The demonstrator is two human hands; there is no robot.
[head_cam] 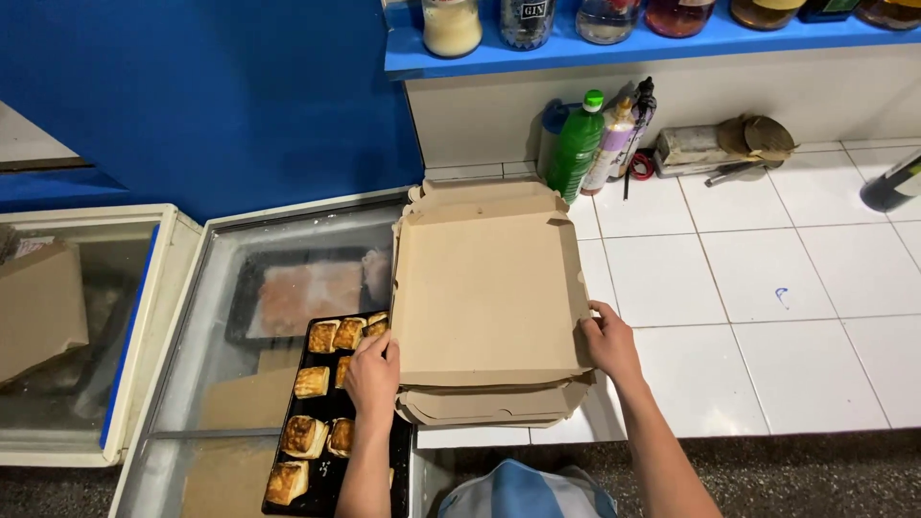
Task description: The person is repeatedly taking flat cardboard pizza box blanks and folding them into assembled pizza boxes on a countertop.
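Observation:
An open brown cardboard box [484,293] lies on top of a stack of folded boxes [489,405] at the edge of a white tiled counter [767,288]. My left hand [373,374] grips the box's left front corner. My right hand [608,341] holds its right edge. Just left of the box, under my left hand, a black tray [331,459] holds several browned square pastries [307,434].
The tray rests on a glass-topped chest freezer [216,317]; a second freezer [86,326] stands at far left. A green bottle [576,146] and other bottles stand against the back wall. A blue shelf [614,43] with jars runs above. A dark bottle [892,184] lies at right.

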